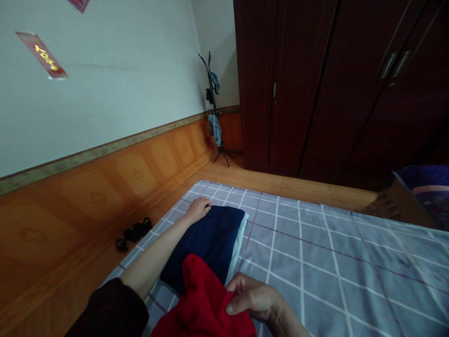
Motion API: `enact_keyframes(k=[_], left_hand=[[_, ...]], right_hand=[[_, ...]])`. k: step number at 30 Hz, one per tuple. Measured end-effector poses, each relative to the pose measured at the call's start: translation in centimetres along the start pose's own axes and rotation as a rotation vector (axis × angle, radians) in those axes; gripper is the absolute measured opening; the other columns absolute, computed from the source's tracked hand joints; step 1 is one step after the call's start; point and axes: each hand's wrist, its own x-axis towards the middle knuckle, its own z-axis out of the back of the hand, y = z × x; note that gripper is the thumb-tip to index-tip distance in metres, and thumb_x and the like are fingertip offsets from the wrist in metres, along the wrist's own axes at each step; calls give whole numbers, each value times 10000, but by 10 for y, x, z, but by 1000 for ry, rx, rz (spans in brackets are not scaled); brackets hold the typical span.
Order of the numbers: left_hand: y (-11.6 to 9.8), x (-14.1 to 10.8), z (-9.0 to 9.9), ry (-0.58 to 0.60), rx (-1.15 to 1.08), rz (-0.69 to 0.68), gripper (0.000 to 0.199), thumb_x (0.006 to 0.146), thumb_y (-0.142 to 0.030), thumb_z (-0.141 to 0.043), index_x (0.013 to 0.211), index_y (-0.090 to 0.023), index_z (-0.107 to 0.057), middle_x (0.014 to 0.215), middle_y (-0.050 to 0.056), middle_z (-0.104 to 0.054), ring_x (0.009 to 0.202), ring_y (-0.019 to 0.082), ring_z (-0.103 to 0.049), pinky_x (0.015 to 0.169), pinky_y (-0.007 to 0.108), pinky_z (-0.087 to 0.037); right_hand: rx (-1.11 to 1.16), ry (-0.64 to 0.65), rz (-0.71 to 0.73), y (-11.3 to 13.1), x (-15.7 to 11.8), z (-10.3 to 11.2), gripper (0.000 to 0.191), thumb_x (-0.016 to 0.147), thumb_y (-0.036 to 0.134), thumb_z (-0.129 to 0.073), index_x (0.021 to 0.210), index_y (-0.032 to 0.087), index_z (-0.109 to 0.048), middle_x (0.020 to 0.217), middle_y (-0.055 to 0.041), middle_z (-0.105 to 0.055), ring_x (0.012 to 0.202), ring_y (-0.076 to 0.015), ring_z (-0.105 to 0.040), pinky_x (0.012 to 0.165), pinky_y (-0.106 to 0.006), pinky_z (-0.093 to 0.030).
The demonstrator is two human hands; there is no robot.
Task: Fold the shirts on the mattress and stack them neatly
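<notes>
Right now, a navy cloth [219, 231], smooth and folded into a flat block, lies on the bed [315, 267] near its left far corner, with a pale edge [240, 241] showing along its right side. The left hand [198, 210] is at its far left corner, fingers curled over the edge; whether they pinch it or just rest there, I cannot tell. The right hand [255, 298] grips the red cloth [210, 302] between thumb and fingers. That one is soft and rumpled, rising to a rounded peak, and it hides the near part of the navy cloth; the left forearm crosses its left side.

The sheet is grey with white and dark red lines, slightly creased. Dark shoes [133, 234] sit on the floor [284, 182] to the left, below glossy orange tiles [138, 174]. Beyond the bed stand a thin black rack [215, 105] hung with clothes and a dark, panelled wardrobe [294, 89]. At right, a purple cloth [435, 189] tops a brown box [409, 201].
</notes>
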Motion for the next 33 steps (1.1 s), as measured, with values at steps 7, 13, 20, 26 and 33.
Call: enact_keyframes(k=[7,13,20,26,33], left_hand=[[-27,-5,18,-196,-257,76,82,793,-201,-506,750,-168,-567,877,45,-636,894,189,-592,847,320,-447],[-65,-35,66,-175,-497,21,115,794,-297,-452,782,-184,-475,731,-9,-565,680,123,-541,629,220,-416],[-114,-83,54,188,-508,-68,87,826,-259,-487,852,-179,-507,577,-72,-463,520,82,-408,532,198,-316],[-139,-109,32,474,-398,-268,211,849,-166,-433,1000,-188,-578,694,-32,-555,631,106,-485,620,218,-362],[-138,-120,32,502,-585,-134,196,803,-114,-455,981,-174,-511,800,-6,-611,690,108,-540,627,209,-395]], right_hand=[[5,20,30,-5,2,3,243,495,208,-832,700,112,-744,643,-28,-692,530,-84,-585,568,-180,-446],[-5,2,20,-3,2,3,272,477,235,-846,701,119,-743,623,-21,-688,539,-83,-585,590,-185,-453],[16,61,58,2,-1,-5,319,522,253,-844,793,119,-740,685,-20,-696,635,-111,-624,698,-230,-458],[48,68,132,5,-7,-6,253,564,200,-810,792,122,-735,698,-20,-699,624,-101,-621,660,-211,-457],[260,-258,482,25,-10,1,313,596,190,-791,897,153,-715,716,-35,-712,557,-106,-617,577,-217,-442]])
